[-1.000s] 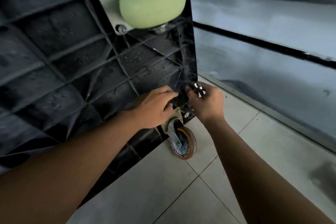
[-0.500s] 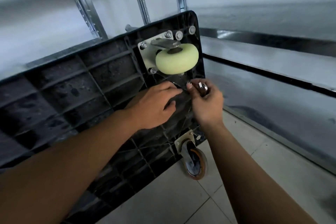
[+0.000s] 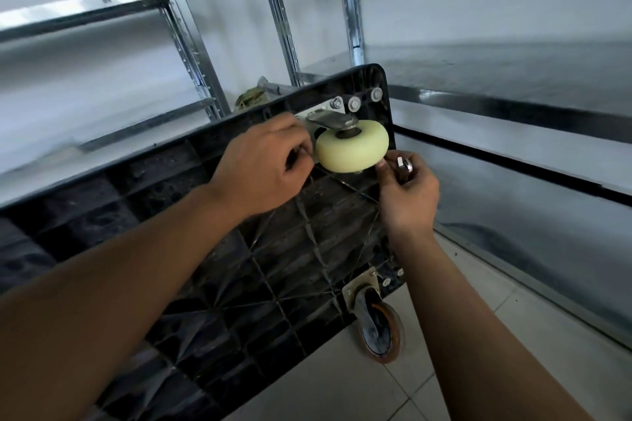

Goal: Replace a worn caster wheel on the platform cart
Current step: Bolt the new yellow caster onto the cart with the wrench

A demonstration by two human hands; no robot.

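at cart [image 3: 273,267] top corner: cream wheel [image 3: 352,147] axle upright; right grip [image 3: 408,191] holding nut [image 3: 400,162]; left grip [image 3: 263,164] unclear.

1 head camera looks forward and down, close above the cart [image 3: 290,267].

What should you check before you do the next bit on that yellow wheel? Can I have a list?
1. Cart tipped up, underside facing you: ok.
2. Pale yellow wheel sits on its mounting plate at the cart's top corner: ok.
3. Right hand pinches the metal fasteners: ok.
4. All plate bolts in: cannot tell, the left hand hides part of the plate.
5. Orange wheel touches the floor: ok.
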